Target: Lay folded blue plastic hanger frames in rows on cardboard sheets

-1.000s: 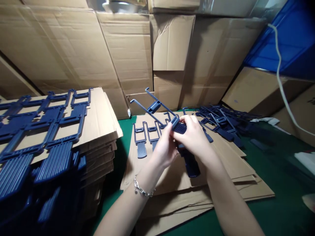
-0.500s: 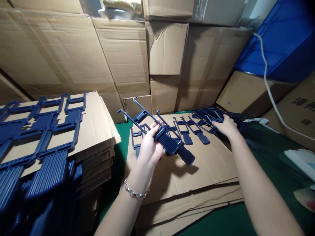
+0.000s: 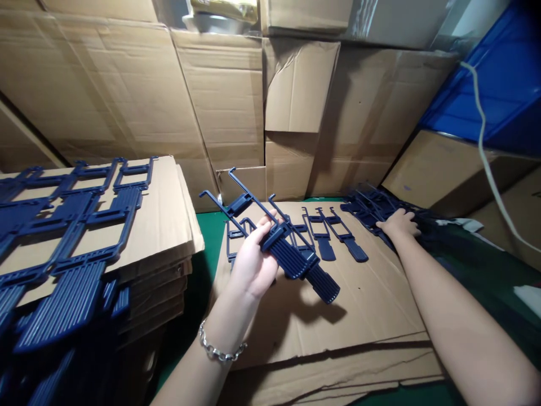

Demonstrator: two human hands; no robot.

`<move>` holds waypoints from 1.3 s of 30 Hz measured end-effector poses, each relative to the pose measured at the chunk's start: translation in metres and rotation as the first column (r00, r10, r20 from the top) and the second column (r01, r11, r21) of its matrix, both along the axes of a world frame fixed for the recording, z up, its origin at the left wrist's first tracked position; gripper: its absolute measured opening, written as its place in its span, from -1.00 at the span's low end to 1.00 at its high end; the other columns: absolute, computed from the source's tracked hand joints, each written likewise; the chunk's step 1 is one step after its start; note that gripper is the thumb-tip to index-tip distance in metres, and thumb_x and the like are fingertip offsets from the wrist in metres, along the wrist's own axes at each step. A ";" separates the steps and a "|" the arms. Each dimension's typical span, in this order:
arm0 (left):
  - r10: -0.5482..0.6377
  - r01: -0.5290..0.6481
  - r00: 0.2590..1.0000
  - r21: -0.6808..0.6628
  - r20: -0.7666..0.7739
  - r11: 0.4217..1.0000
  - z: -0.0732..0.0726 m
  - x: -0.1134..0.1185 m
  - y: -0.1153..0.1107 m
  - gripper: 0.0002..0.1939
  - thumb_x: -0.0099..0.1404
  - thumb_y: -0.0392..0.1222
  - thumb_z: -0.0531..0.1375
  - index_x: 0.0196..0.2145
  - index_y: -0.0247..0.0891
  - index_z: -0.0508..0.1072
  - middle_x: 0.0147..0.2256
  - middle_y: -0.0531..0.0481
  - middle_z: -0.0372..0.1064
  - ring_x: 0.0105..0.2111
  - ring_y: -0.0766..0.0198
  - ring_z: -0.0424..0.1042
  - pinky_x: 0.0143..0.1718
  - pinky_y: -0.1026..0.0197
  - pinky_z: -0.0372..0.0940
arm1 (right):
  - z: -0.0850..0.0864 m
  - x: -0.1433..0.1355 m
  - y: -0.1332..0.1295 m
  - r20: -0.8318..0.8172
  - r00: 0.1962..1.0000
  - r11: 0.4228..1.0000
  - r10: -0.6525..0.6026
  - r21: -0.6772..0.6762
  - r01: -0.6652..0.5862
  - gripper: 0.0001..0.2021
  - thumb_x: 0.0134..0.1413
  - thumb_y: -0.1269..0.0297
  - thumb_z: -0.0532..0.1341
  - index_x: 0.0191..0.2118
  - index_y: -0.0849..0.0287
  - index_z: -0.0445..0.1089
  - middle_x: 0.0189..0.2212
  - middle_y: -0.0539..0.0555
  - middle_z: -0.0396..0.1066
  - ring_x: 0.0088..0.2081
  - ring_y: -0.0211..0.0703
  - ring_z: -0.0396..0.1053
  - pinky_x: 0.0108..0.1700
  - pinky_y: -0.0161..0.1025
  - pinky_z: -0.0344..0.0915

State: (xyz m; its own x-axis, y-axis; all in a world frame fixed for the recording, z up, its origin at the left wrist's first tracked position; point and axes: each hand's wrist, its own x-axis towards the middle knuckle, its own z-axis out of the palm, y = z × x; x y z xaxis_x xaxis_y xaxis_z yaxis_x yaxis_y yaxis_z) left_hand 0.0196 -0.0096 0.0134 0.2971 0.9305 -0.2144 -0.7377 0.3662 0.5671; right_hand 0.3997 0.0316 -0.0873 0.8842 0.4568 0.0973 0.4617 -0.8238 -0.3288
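Observation:
My left hand [image 3: 256, 259] is closed around overlapping dark blue plastic hooked frames [image 3: 291, 258], raised above the cardboard. They have thin arms with bent tips and ribbed flat ends pointing down to the right. How many pieces it grips is partly hidden by the fingers. My right hand [image 3: 399, 224] is stretched out over the near edge of a tangled pile of blue frames [image 3: 372, 206], fingers apart. Whether it touches a piece there I cannot tell. Between the hands, several similar frames [image 3: 325, 247] lie side by side on the cardboard sheet [image 3: 372, 304].
On the left, a stack of cardboard sheets [image 3: 167, 208] carries rows of blue frames [image 3: 80, 299]. Cardboard boxes [image 3: 228, 101] form a wall behind. A blue bin [image 3: 486, 84] and a white cable [image 3: 486, 152] are at the right. Green surface [image 3: 207, 231] shows between the stacks.
The view has shifted slightly, moving the scene a little. My left hand keeps its hold on the blue frames. At the pile, the fingers of my right hand have spread.

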 end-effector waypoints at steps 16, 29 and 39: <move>-0.112 0.112 0.993 0.026 -0.031 0.993 -0.007 0.001 -0.002 -0.81 0.19 -0.28 0.13 -0.24 -0.33 0.46 -0.32 -0.03 0.42 -0.36 0.32 0.41 -0.28 0.27 0.35 | 0.038 0.009 -0.020 0.122 0.963 0.946 0.239 -0.254 -0.203 -0.62 0.01 0.41 -0.01 -0.06 0.48 0.31 -0.18 0.46 0.26 -0.08 0.20 0.26 -0.20 -0.08 0.15; -0.233 0.238 0.971 0.150 -0.054 0.959 0.000 0.001 -0.014 -0.82 0.23 -0.25 0.08 -0.33 -0.34 0.47 -0.38 -0.02 0.41 -0.47 0.34 0.38 -0.50 0.33 0.32 | 0.118 -0.075 -0.064 0.306 0.909 0.920 0.283 0.182 -0.347 -0.68 -0.13 0.21 0.13 -0.25 0.32 0.36 -0.37 0.28 0.34 -0.36 -0.13 0.23 -0.35 -0.21 0.10; -0.180 0.181 0.983 0.155 -0.020 0.971 -0.011 0.002 -0.006 -0.84 0.22 -0.24 0.10 -0.41 -0.35 0.44 -0.53 0.04 0.34 -0.61 0.43 0.30 -0.46 0.31 0.32 | 0.151 -0.179 -0.104 -0.169 0.697 0.520 0.697 0.788 -0.330 -0.78 -0.32 0.39 0.23 -0.40 0.29 0.28 -0.53 0.03 0.30 -0.50 -0.27 0.24 -0.43 -0.27 0.21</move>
